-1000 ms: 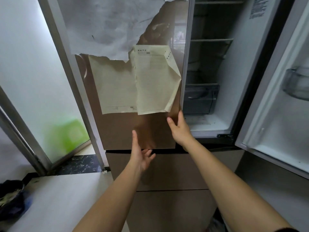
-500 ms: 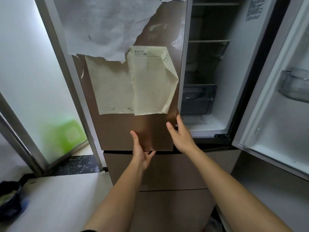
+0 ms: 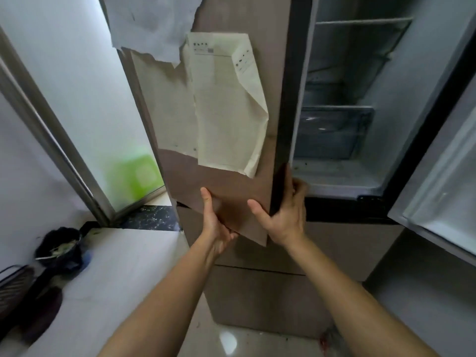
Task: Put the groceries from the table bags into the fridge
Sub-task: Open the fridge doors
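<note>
The brown left fridge door (image 3: pixel 231 191) stands partly swung out, with yellowed papers (image 3: pixel 229 104) stuck on its front. My right hand (image 3: pixel 286 215) grips the door's right edge near the bottom, fingers wrapped behind it. My left hand (image 3: pixel 216 225) holds the door's lower edge from below, thumb up on the front. The fridge interior (image 3: pixel 342 104) shows bare glass shelves and a clear drawer (image 3: pixel 332 132). No groceries or bags are in view.
The right fridge door (image 3: pixel 443 191) is wide open at the right. A white counter (image 3: pixel 108 274) lies at lower left with a dark bowl (image 3: pixel 59 248) and dark utensils on it. A frosted glass sliding door (image 3: pixel 85 104) stands left of the fridge.
The left fridge door has swung outward from shut. My right hand has closed around its right edge and my left hand has taken hold of its bottom edge.
</note>
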Motion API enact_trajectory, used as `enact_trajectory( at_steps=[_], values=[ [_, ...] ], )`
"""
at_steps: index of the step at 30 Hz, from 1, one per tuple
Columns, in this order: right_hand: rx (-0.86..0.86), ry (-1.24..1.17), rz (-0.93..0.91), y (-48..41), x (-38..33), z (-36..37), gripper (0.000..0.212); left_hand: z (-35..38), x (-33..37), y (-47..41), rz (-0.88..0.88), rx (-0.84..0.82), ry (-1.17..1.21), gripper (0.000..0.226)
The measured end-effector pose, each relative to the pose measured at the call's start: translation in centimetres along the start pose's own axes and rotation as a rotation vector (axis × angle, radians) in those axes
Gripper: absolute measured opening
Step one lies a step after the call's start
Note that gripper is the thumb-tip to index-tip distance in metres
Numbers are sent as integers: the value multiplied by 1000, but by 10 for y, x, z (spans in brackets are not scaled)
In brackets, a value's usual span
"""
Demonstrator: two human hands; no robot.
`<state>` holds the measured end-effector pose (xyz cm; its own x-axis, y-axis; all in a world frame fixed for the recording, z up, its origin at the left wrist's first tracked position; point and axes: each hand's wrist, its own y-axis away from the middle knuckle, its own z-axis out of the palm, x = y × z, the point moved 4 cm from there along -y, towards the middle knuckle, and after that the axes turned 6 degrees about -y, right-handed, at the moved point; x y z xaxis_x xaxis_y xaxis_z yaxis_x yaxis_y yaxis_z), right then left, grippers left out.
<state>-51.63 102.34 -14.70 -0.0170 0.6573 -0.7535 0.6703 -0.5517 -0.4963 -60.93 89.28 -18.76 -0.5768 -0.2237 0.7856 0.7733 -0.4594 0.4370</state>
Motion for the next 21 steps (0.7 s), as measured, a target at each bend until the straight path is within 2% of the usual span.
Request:
enact_trajectory(
  at_steps=[3,6,7,9,11,13,16,18,21],
  values=[
    [165,-96,-165,37,-14,21,98,-25,5,19,-61,0,-80,98],
    [252,-134,-312,60,-22,32,88,-41,8,41,-51,33,-123,104],
    [280,-189,-295,64,-22,31,85,-45,9,48,-37,54,-158,101],
    [321,-320,-149,64,-22,25,82,-51,13,63,28,97,-244,84],
    [267,-348,-27,57,-20,21,85,-56,16,76,97,121,-306,64],
    [194,-282,-22,50,-22,18,89,-57,16,90,187,159,-364,63],
    [152,-309,-29,66,-33,28,90,-57,14,122,355,211,-427,42],
    [160,-311,-23,85,-45,37,86,-59,16,138,441,204,-447,45],
    [151,-268,-57,104,-59,43,83,-79,24,145,555,241,-448,72]
  ],
)
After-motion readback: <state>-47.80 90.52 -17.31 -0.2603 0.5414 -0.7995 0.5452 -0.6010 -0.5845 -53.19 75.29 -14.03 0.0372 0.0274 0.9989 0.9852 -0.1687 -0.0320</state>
